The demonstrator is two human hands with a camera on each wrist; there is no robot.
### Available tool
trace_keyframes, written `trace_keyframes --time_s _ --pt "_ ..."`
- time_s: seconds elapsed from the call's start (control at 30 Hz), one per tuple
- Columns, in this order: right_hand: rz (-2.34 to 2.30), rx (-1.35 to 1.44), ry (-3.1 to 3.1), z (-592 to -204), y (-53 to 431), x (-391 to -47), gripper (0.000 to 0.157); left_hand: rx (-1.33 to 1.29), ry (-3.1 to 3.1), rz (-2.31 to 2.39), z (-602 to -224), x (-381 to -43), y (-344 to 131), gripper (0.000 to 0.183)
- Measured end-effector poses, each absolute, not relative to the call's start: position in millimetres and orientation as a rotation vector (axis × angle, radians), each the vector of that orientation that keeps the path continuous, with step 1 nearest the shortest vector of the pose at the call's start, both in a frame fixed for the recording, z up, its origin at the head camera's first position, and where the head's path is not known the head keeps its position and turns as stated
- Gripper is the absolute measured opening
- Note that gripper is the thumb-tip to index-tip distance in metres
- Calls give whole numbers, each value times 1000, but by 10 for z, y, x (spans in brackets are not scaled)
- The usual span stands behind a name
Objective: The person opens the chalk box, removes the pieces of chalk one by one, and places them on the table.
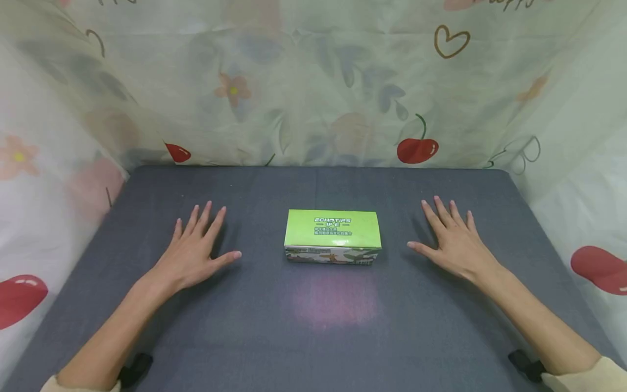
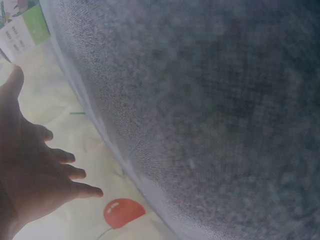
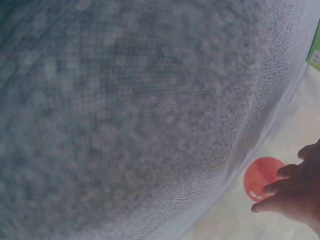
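A small green-topped box (image 1: 333,228) with white lettering and a patterned front side lies in the middle of the grey table. To its left, my left hand (image 1: 193,253) is spread with straight fingers, palm down, apart from the box. My right hand (image 1: 453,245) is spread the same way on the other side, also holding nothing. In the left wrist view, part of the box (image 2: 25,32) shows beyond the thumb of the left hand (image 2: 37,160). Only a green corner of the box (image 3: 315,52) appears in the right wrist view, above the right hand (image 3: 295,190).
Grey cloth covers the table (image 1: 323,348), and a pinkish patch of light falls in front of the box. A pale curtain (image 1: 294,98) printed with cherries, flowers and leaves hangs behind the table and along both sides. Each wrist wears a black strap.
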State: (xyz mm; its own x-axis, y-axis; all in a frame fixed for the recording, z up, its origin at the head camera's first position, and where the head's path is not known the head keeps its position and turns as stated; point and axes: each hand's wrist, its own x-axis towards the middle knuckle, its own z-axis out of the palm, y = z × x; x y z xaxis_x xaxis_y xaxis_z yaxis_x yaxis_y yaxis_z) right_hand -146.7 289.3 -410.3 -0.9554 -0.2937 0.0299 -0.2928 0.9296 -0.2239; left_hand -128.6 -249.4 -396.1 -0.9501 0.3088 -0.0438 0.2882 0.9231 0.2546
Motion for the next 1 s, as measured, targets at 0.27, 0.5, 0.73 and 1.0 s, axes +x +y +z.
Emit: trace_keyframes --time_s 0.27,0.5,0.73,1.0 --pt "-404 -466 3069 -4113 2904 -1468 98 465 2990 382 -3965 -1275 -2476 105" --pt "-400 -509 3075 -4088 2871 -1474 98 483 3004 366 -3980 -1277 -2468 106" --pt "-393 -591 3074 -4024 2766 -1461 98 520 2996 339 -3970 -1309 -2372 106" --pt "-443 -819 3076 -3915 2564 -1468 96 646 2996 323 -3972 -1405 -2136 107"
